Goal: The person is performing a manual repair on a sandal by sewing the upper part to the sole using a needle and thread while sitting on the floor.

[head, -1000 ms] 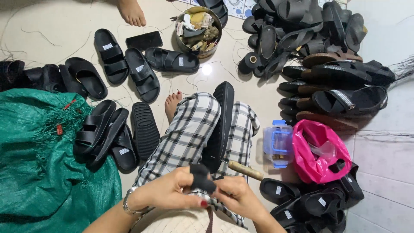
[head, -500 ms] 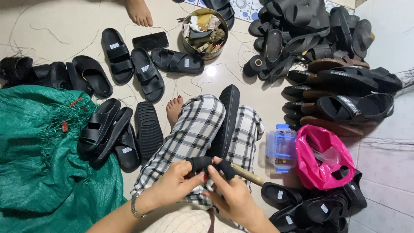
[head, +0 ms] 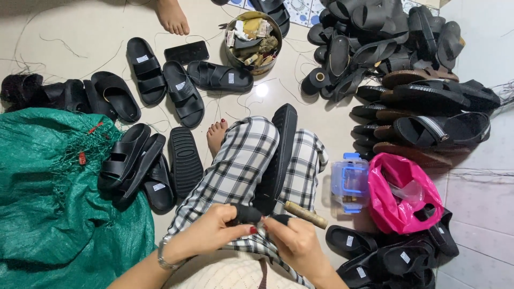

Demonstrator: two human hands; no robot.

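Over the person's checked lap, the left hand [head: 214,230] pinches a black strap piece [head: 246,214] closed; the right hand [head: 297,243] grips a wooden-handled tool [head: 305,215]. Between the knees lies a black sandal [head: 278,158].

A single head-worn camera looks steeply down from above the seated person. It sits close over the hands [head: 257,233] and lap, facing the tiled floor [head: 69,32] ahead.

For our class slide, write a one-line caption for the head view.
Seated person's left hand and right hand work on a black sandal amid many sandals.
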